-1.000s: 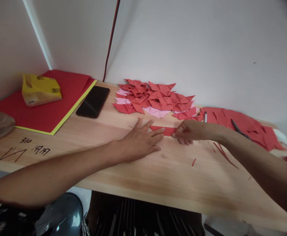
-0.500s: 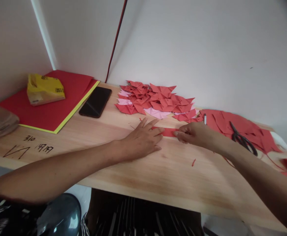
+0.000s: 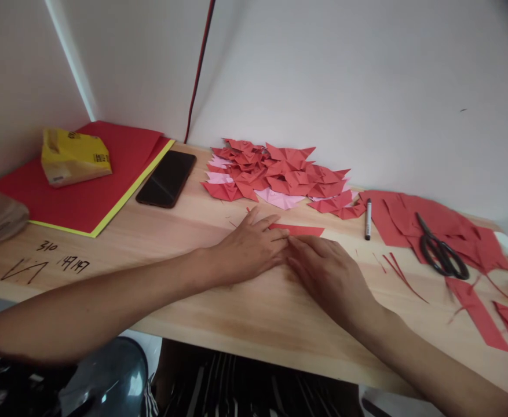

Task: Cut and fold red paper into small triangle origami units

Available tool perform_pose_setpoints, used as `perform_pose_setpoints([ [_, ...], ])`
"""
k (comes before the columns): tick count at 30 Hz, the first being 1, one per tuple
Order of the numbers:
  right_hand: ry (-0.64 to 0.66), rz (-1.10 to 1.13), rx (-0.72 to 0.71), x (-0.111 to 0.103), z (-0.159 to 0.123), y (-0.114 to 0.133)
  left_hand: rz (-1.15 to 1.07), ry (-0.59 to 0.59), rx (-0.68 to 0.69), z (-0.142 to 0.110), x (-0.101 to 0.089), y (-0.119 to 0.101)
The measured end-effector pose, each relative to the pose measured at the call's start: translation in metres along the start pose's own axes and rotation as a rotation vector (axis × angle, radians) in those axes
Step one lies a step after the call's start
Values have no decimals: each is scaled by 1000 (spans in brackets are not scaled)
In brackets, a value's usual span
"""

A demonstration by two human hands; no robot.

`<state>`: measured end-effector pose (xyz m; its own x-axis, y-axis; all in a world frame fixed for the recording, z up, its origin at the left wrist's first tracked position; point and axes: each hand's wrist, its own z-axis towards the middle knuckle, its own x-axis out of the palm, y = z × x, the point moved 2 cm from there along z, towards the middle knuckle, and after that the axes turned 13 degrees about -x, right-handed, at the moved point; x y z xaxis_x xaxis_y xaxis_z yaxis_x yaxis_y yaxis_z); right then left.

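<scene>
A narrow red paper piece (image 3: 303, 230) lies flat on the wooden table, partly covered by my hands. My left hand (image 3: 256, 246) rests over its left end with fingers spread. Close against the left fingertips is my right hand (image 3: 325, 272), its fingers together and stretched along the lower edge of the paper. What sits under the right fingertips is hidden. Just behind the paper spreads a pile of folded red and pink paper pieces (image 3: 286, 171).
Right of my hands lie a marker (image 3: 368, 220), black scissors (image 3: 443, 255), stacked red paper sheets (image 3: 393, 220) and thin red offcuts (image 3: 401, 275). To the left are a black phone (image 3: 167, 178), large red sheets (image 3: 132, 147) and a yellow packet (image 3: 76, 156).
My right hand has left the right end of the red paper and slid left and nearer me, up to my left fingers. My left hand stays in place.
</scene>
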<state>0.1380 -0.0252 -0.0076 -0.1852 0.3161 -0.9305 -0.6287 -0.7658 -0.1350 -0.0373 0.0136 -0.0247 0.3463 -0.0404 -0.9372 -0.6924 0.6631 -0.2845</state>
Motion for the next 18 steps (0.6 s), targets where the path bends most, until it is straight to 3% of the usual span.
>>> perform_pose_setpoints([
  [6, 27, -67, -15, -1, -5, 1, 35, 15, 0, 0, -3, 1],
  [13, 75, -193, 42, -7, -27, -15, 15, 11, -1, 0, -6, 3],
  [18, 90, -110, 89, -9, -35, -25, -24, -17, 3, -1, -4, 5],
])
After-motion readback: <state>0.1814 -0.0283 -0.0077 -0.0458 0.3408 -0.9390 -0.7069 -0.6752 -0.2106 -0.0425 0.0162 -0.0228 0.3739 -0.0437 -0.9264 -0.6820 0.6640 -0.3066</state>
